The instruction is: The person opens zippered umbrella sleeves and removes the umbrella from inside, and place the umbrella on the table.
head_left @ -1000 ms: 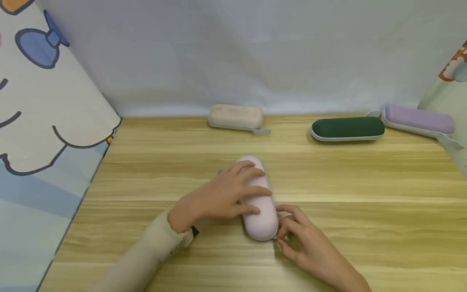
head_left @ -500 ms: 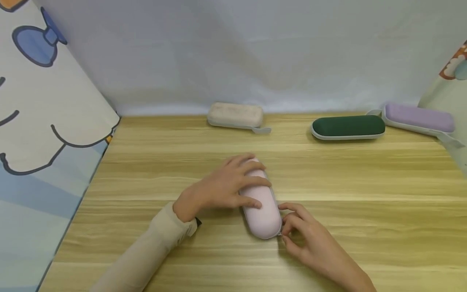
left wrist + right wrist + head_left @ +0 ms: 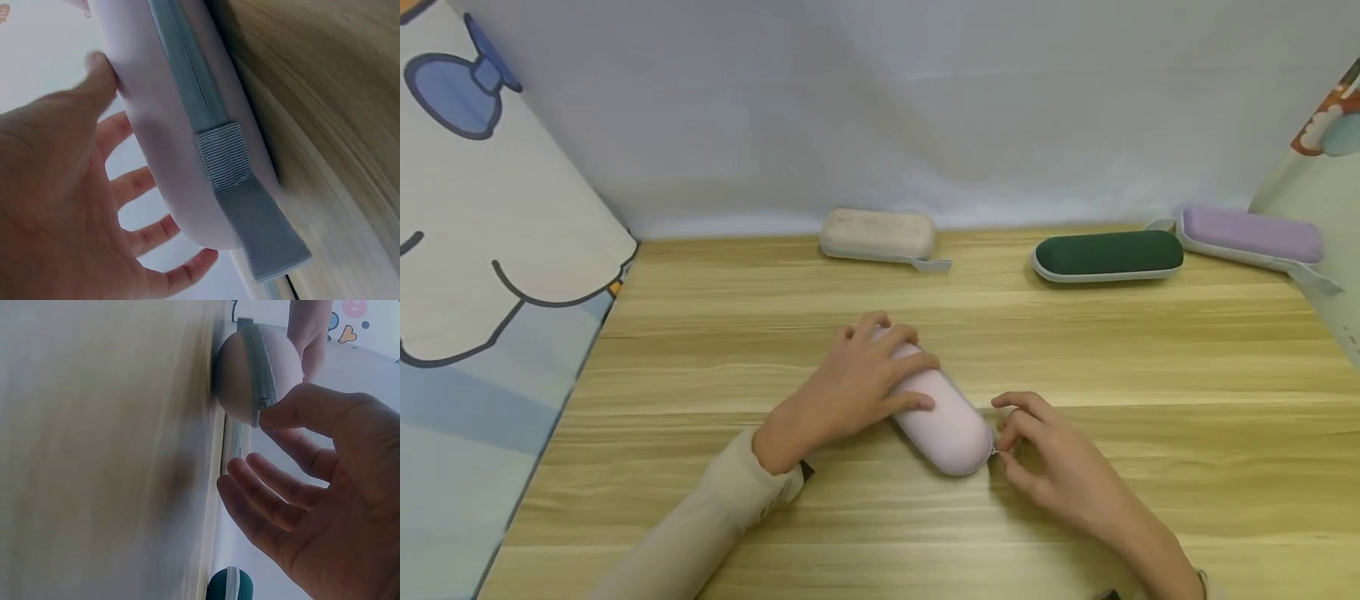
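A pale pink hard zippered case (image 3: 951, 425) with rounded ends lies slanted on the table. My left hand (image 3: 861, 379) grips it from above near its far end, thumb and fingers spread over the shell. In the left wrist view, a grey zipper band (image 3: 187, 69) runs along its side to a grey fabric strap (image 3: 256, 219). At the near right end, my right hand (image 3: 1063, 467) pinches the small zipper pull (image 3: 265, 403) between thumb and index finger. The other right fingers are spread apart from the case. The zip looks closed along the parts that show.
Along the back of the wood-patterned table (image 3: 737, 517) lie a beige case (image 3: 878, 233), a dark green case (image 3: 1108, 253) and a purple case (image 3: 1251, 233), the purple one at the right edge. A white cloth (image 3: 925, 108) hangs behind, and a cartoon-printed cloth (image 3: 490, 208) borders the left.
The pink case has turned, its near end swinging right and slightly away from me. My right hand has moved right and up with it; the left hand keeps its grip.
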Demonstrator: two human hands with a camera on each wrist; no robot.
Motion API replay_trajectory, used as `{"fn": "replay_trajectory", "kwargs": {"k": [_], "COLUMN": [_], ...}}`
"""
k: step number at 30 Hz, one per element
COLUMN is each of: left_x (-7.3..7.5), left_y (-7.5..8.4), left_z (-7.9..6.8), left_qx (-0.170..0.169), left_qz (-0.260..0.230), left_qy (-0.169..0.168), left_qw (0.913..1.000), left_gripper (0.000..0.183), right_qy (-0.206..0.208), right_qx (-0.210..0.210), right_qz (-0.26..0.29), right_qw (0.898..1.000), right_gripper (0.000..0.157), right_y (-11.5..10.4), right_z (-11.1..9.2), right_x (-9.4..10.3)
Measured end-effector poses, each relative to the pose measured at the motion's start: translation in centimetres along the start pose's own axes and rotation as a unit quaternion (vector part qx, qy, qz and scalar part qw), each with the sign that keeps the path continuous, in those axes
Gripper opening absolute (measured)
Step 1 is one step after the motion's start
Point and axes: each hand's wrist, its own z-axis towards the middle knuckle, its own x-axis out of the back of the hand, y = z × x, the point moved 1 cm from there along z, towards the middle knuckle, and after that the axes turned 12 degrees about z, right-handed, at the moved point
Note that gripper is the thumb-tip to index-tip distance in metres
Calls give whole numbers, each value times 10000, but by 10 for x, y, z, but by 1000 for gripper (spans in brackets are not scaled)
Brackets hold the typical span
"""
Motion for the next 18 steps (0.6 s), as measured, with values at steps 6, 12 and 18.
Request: {"fn": "replay_trajectory", "kwargs": {"k": [6, 12, 18], "left_x": [3, 3, 2], "left_y": [-1, -6, -10], "left_z": [-7, -15, -22], "left_qx": [188, 234, 155], "left_qz": [-101, -343, -589], "left_qy": [26, -31, -132], "left_qw": [9998, 9991, 9981], "left_gripper": [39, 39, 45], "right_qy": [-73, -18, 27], "right_qx": [-283, -279, -215], "right_qz": [-27, -97, -128], "right_qw": [9996, 9996, 9997], "right_gripper": [25, 22, 22], "right_y": [9, 15, 18], "right_z": [9, 16, 20], "right_x": [9, 15, 19]}}
